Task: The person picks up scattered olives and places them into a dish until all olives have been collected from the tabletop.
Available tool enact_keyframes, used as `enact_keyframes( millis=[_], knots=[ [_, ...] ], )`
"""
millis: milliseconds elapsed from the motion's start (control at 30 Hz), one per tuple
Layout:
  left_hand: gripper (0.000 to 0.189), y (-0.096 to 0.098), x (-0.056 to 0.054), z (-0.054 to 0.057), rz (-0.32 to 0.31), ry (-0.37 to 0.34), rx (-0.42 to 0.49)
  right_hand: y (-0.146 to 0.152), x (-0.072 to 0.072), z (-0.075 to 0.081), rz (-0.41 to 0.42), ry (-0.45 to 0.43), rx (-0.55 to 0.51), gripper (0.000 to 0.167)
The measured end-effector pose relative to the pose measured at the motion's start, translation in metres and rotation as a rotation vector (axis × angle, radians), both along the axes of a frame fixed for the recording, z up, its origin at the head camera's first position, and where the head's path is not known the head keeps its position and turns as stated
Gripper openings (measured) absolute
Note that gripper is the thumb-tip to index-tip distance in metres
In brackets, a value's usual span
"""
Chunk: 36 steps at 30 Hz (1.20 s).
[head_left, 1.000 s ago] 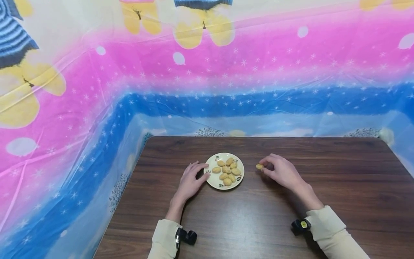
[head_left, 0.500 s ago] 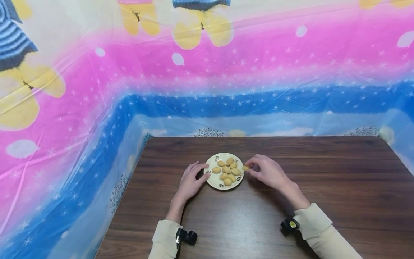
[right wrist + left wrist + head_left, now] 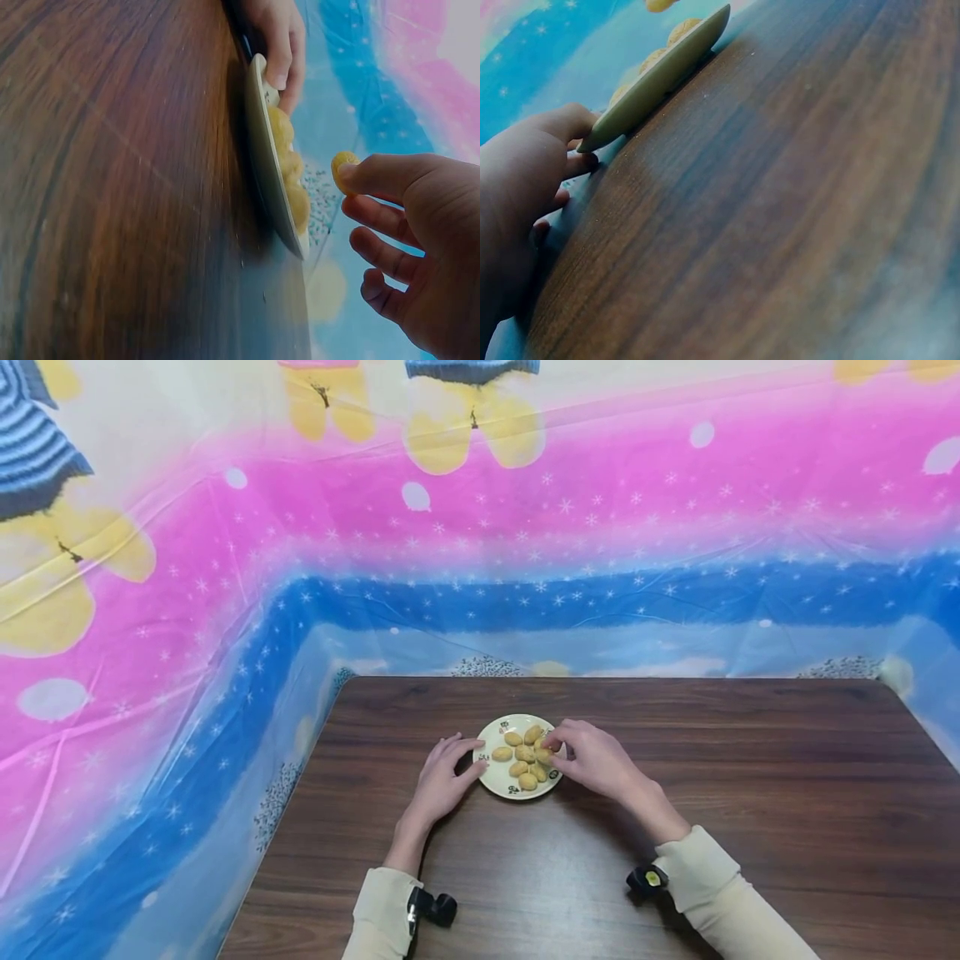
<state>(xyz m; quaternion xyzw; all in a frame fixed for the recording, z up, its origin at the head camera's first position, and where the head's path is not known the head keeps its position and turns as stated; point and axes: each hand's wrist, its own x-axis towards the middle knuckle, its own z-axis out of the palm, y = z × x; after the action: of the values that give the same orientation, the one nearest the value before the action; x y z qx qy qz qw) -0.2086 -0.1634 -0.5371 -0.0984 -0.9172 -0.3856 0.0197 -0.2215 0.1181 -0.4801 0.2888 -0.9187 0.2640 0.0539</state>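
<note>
A round cream plate [image 3: 495, 775] with small printed motifs sits on the brown table, holding several small yellow-brown oval nut-like pieces [image 3: 502, 754]. At its left rim, my left hand [image 3: 444, 781] holds the edge, thumb and fingers on either side of the rim in the left wrist view. My right hand [image 3: 603, 762] is over the plate's right side. Between thumb and forefinger it pinches one more yellow oval piece [image 3: 343, 166], raised above the plate in the right wrist view; the other fingers are loosely bent. In the head view the hand partly covers the right-hand pieces.
The dark wood-grain table [image 3: 525, 877] reaches back to a pink and blue printed cloth [image 3: 600, 602] hung behind it and on the left. Black wrist cameras [image 3: 433, 908] are strapped at both pale sleeves [image 3: 382, 910].
My right hand has moved left, carrying the pinched oval piece from the table's right side past the plate's rim to over the plate. The left hand and plate have stayed put.
</note>
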Motion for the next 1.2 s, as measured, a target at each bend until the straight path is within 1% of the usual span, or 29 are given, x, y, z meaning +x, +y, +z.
enact_keyframes(
  millis=[300, 467, 567, 767, 967, 1200],
  knots=[
    [0.039, -0.001, -0.001, 0.0, 0.011, -0.01, 0.003, -0.02, -0.001, -0.002, 0.028, -0.023, 0.003, 0.017],
    [0.039, -0.001, -0.001, 0.0, 0.012, -0.008, 0.01, -0.031, -0.003, -0.004, 0.04, -0.037, 0.022, 0.018],
    [0.04, -0.002, 0.0, 0.001, 0.009, -0.007, 0.007, -0.038, -0.002, -0.004, 0.051, -0.03, 0.027, 0.017],
    [0.041, -0.002, -0.001, 0.0, -0.001, 0.008, -0.011, -0.051, -0.001, -0.008, 0.062, 0.018, 0.048, 0.017],
    [0.041, -0.002, -0.001, -0.002, -0.007, 0.021, -0.013, -0.06, -0.004, -0.015, 0.11, 0.079, 0.081, 0.015],
    [0.041, -0.001, 0.0, -0.001, -0.004, 0.022, -0.009, -0.061, -0.003, -0.019, 0.12, 0.061, 0.066, 0.015]
  ],
)
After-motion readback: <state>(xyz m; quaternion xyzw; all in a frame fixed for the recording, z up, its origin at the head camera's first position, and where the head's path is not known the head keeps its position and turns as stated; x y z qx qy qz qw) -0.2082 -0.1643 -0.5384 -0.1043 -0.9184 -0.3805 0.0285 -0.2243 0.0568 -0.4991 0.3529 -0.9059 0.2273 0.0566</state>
